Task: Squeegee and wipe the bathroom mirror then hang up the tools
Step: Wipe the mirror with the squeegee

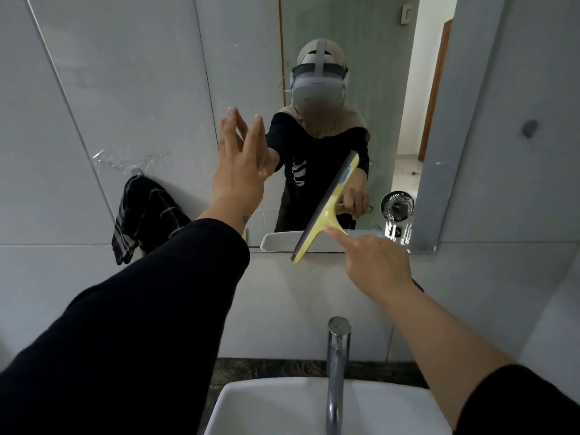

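Now right hand grips squeegee against mirror.

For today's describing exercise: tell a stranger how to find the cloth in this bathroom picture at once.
Start at the mirror above the sink. Move left past its edge onto the pale tiled wall, where a small hook sits. The cloth hangs from it: dark with pale checked lines, the only soft, crumpled thing there, unlike the hard yellow squeegee in the right hand.

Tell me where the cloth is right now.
In the head view, the dark checked cloth hangs from a wall hook on the tiles left of the mirror, just below the open left hand, above the sleeve.
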Action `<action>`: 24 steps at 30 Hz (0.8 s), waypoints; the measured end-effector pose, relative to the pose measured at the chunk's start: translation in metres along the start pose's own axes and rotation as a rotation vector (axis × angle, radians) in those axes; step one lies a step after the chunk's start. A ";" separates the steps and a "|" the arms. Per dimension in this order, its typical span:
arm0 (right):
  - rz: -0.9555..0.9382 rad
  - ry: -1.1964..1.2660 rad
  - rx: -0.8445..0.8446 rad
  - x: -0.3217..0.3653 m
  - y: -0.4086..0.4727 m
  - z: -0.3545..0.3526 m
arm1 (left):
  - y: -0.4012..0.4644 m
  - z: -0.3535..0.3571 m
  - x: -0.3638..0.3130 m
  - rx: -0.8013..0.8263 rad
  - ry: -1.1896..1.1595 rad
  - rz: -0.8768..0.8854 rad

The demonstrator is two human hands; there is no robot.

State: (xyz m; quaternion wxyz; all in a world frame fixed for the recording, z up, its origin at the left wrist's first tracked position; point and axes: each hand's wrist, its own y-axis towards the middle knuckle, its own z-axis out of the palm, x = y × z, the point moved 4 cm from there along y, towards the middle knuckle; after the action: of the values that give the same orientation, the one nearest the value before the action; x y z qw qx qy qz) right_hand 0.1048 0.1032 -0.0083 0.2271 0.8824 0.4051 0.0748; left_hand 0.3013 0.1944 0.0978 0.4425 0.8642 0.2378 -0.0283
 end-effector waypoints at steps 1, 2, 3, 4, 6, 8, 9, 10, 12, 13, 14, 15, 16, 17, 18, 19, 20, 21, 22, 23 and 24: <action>0.008 -0.007 -0.001 -0.003 -0.001 -0.001 | -0.004 0.001 -0.004 -0.018 -0.004 -0.002; 0.021 -0.014 -0.005 -0.007 -0.002 -0.002 | -0.009 0.005 -0.009 -0.035 -0.001 0.011; 0.037 -0.017 -0.014 -0.012 -0.003 -0.003 | -0.016 0.009 -0.017 -0.043 0.007 0.043; 0.054 -0.017 -0.027 -0.018 -0.005 -0.003 | -0.024 0.015 -0.026 -0.043 0.016 0.090; 0.084 0.001 -0.049 -0.031 -0.010 -0.005 | -0.038 0.030 -0.046 -0.028 0.026 0.194; 0.102 0.029 -0.048 -0.044 -0.013 -0.008 | -0.049 0.048 -0.065 0.002 0.038 0.257; 0.104 0.039 -0.046 -0.048 -0.014 -0.009 | -0.053 0.056 -0.073 0.020 0.055 0.277; 0.101 0.044 -0.046 -0.051 -0.013 -0.009 | -0.057 0.064 -0.079 0.035 0.074 0.295; 0.091 0.049 -0.058 -0.055 -0.013 -0.007 | -0.063 0.076 -0.088 0.058 0.089 0.310; 0.091 0.057 -0.069 -0.057 -0.015 -0.004 | -0.064 0.081 -0.090 0.070 0.084 0.304; 0.102 0.077 -0.081 -0.060 -0.018 -0.001 | -0.064 0.084 -0.091 0.080 0.077 0.295; 0.122 0.108 -0.093 -0.065 -0.021 0.003 | -0.063 0.086 -0.090 0.083 0.073 0.287; 0.145 0.143 -0.107 -0.070 -0.026 0.007 | -0.063 0.088 -0.089 0.081 0.071 0.280; 0.161 0.172 -0.123 -0.075 -0.030 0.011 | -0.063 0.089 -0.088 0.076 0.069 0.279; 0.172 0.194 -0.137 -0.080 -0.032 0.015 | -0.063 0.090 -0.087 0.067 0.065 0.282; 0.179 0.214 -0.151 -0.083 -0.033 0.019 | -0.064 0.090 -0.087 0.056 0.058 0.286; 0.182 0.235 -0.163 -0.085 -0.034 0.023 | -0.064 0.090 -0.087 0.048 0.051 0.287; 0.187 0.262 -0.169 -0.086 -0.034 0.026 | -0.065 0.090 -0.087 0.046 0.047 0.284; 0.198 0.292 -0.166 -0.087 -0.034 0.029 | -0.065 0.090 -0.088 0.051 0.046 0.278; 0.214 0.325 -0.157 -0.087 -0.036 0.034 | -0.065 0.090 -0.088 0.056 0.046 0.271; 0.232 0.360 -0.147 -0.087 -0.039 0.039 | -0.065 0.090 -0.089 0.058 0.046 0.265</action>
State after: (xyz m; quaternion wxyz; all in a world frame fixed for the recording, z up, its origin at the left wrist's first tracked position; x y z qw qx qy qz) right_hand 0.0332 0.0471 -0.0559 0.2046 0.8766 0.3285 0.2861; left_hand 0.2088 0.1227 0.0171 0.4117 0.9009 0.1308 0.0430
